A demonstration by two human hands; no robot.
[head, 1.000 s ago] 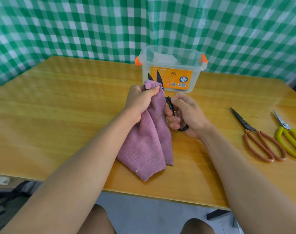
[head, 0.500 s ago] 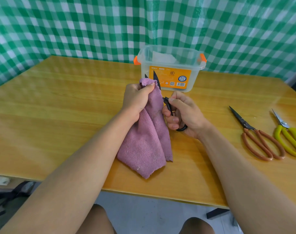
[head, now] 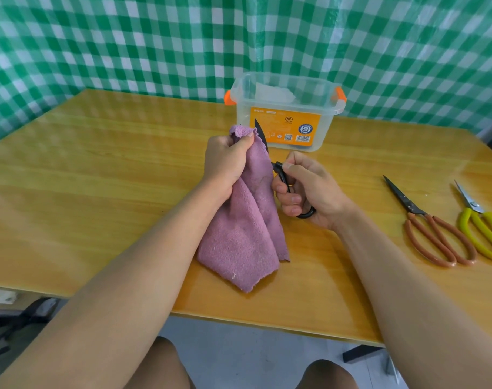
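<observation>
Since the earlier frame, one of the two dark blade tips that stood above the purple cloth (head: pixel 244 240) has dropped out of sight. Only a single tip of the black scissors (head: pixel 261 137) now pokes up, crossing the orange label of the clear plastic box (head: pixel 324 130). Both hands have also drifted a little to the near left of that box.

The left hand (head: pixel 225 161) is clenched around the top of the cloth, bunching it round the blades just in front of the box, while the rest of the cloth hangs down onto the desk (head: pixel 98 178). The right hand (head: pixel 309 189) grasps the black handle loops, fingers curled through them and thumb pressed on top, just nearer than the box's front right corner.

This looks like the wiping step, with the blades being rubbed through the cloth. How clean they are I cannot tell, as the cloth hides most of them.

The next move likely calls for drawing the cloth along the steel toward the tip, or pulling the scissors back through it. The left fingers should stay on the flat of the blades and off the edges, and the right hand should hold the handles steady.

Well to the right of the box lie brown-handled scissors (head: pixel 402 195) and yellow-handled scissors (head: pixel 473 204), untouched.
</observation>
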